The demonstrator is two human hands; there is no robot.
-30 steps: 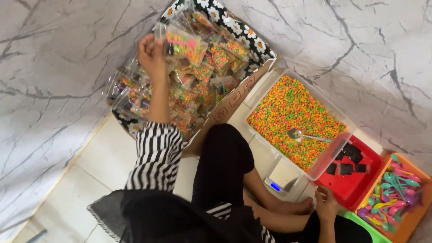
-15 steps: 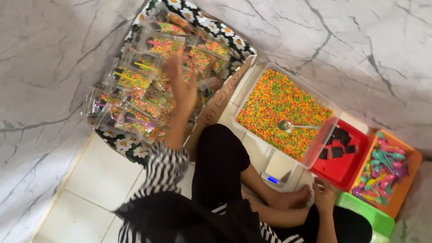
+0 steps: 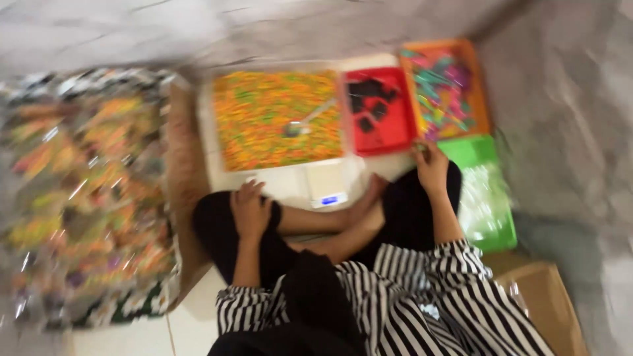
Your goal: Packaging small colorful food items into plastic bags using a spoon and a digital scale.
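Left hand (image 3: 250, 211) rests flat and empty on the person's knee. Right hand (image 3: 432, 165) touches the orange tray (image 3: 480, 86) edge; motion blur hides its grip.

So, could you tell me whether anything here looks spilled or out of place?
Nothing stands out, though the frame is blurred. The spoon lies in the tray of sprinkles, and the scale sits squarely before it.
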